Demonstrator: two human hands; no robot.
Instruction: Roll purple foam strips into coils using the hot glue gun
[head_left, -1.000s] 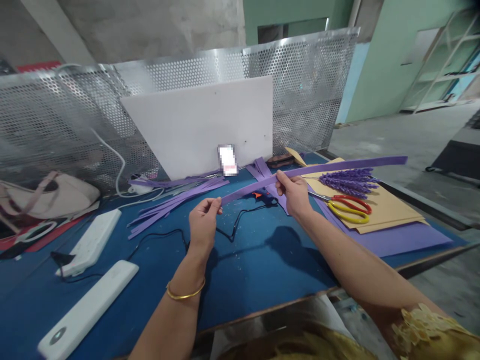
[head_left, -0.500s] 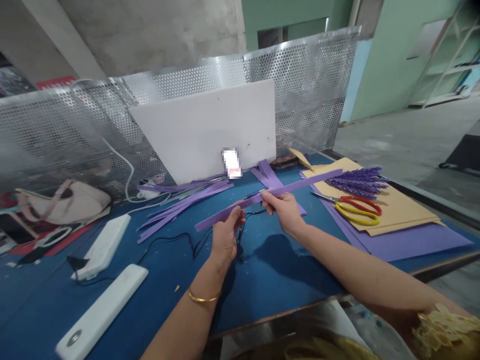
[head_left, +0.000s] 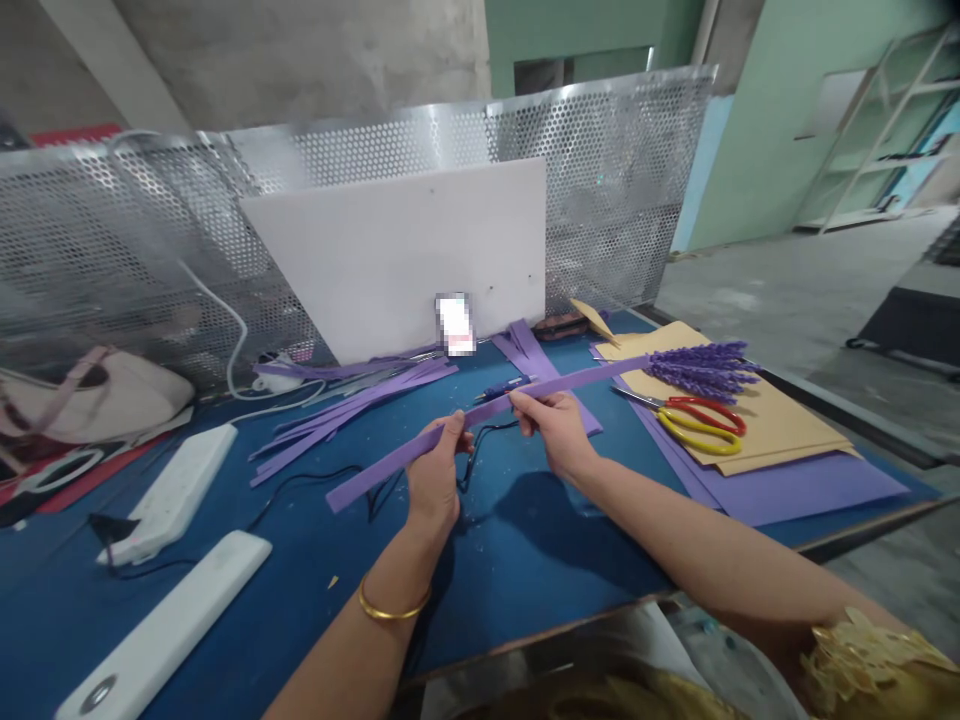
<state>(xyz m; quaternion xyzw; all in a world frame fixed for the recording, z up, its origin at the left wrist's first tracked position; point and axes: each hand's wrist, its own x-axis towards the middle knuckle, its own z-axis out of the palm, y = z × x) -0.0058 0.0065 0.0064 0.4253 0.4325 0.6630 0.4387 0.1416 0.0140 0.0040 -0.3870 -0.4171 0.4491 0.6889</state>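
Note:
A long purple strip [head_left: 390, 470], perhaps paper or felt, stretches slantwise above the table between my two hands. My left hand [head_left: 436, 470] pinches it between thumb and fingers toward its near left end. Farther along, my right hand [head_left: 553, 428] pinches the same strip near its middle. Its far end reaches toward a bunch of purple lavender-like flowers [head_left: 701, 370]. Behind my hands a blue pen-like tool [head_left: 504, 388] lies on the table. More cut purple strips [head_left: 352, 415] lie in a loose pile to the left.
Scissors [head_left: 701, 425] with red and yellow handles rest on tan sheets [head_left: 787, 435], over purple sheets [head_left: 825, 490]. A lit phone [head_left: 455, 325] leans against a white board [head_left: 405, 250]. White bar-shaped devices [head_left: 176, 620] and black cable [head_left: 307, 485] occupy the left. A bag [head_left: 142, 385] stands behind.
The strip has shifted left and down through my hands, so more hangs past my left hand. Both hands keep their pinch. The camera view has moved slightly.

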